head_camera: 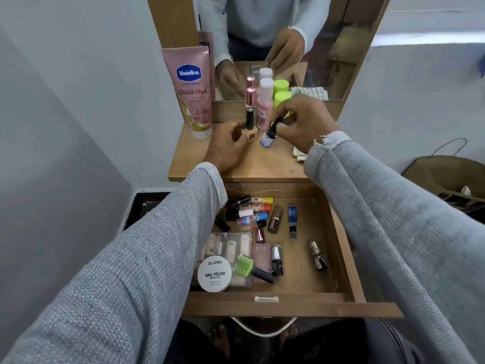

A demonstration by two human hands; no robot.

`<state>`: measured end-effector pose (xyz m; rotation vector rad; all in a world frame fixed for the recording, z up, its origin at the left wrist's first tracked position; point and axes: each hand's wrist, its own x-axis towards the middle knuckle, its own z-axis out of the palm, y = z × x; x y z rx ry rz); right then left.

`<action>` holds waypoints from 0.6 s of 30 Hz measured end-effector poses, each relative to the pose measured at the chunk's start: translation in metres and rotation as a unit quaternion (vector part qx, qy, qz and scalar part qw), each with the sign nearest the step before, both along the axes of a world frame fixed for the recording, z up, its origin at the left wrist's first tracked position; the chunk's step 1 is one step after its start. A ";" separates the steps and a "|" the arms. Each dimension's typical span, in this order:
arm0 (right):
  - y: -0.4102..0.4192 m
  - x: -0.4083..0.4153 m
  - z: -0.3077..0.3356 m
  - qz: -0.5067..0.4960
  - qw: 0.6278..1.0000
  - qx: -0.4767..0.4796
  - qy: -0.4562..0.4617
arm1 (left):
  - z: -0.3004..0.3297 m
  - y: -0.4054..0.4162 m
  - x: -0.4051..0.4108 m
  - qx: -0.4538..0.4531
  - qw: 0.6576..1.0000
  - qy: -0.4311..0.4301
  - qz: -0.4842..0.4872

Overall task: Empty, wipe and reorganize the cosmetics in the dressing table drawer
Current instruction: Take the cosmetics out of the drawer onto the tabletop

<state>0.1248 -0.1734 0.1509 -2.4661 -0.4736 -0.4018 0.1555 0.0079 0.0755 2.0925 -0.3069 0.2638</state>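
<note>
This is a room in a home, at a small dressing table set against plain pale walls. A wood-framed mirror point(275, 35) stands upright at the back of the light-brown wooden tabletop point(236, 166). On that tabletop stand toiletries: a tall pink Vaseline lotion tube point(189, 90), a pale pink bottle with a white cap point(263, 106), and a lime-green capped container point(282, 99). Below, the open wooden drawer point(338, 248) holds a jumble of nail polish bottles and lipsticks, plus a round white tub labelled nail polish remover wipes point(214, 274). A brown cardboard box point(446, 177) sits on the floor to the right.
</note>
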 end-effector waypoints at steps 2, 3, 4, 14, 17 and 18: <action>0.005 0.011 0.003 0.008 0.999 -0.041 0.006 | 0.000 -0.001 0.002 0.007 1.000 -0.007 -0.004; 0.007 0.016 0.004 0.008 0.998 -0.055 0.007 | -0.001 -0.001 0.003 0.014 1.000 -0.013 -0.006; 0.008 0.021 0.004 0.006 0.998 -0.067 0.003 | -0.001 -0.001 0.004 0.020 1.000 -0.019 -0.009; 0.019 0.040 -0.017 -0.010 0.997 -0.079 0.025 | -0.013 0.001 0.006 -0.034 0.998 -0.015 0.055; 0.020 0.037 -0.019 -0.009 0.998 -0.061 0.024 | -0.012 -0.001 0.005 -0.031 0.997 -0.018 0.065; 0.021 0.035 -0.020 -0.007 0.998 -0.056 0.028 | -0.012 -0.001 0.004 -0.031 0.997 -0.020 0.070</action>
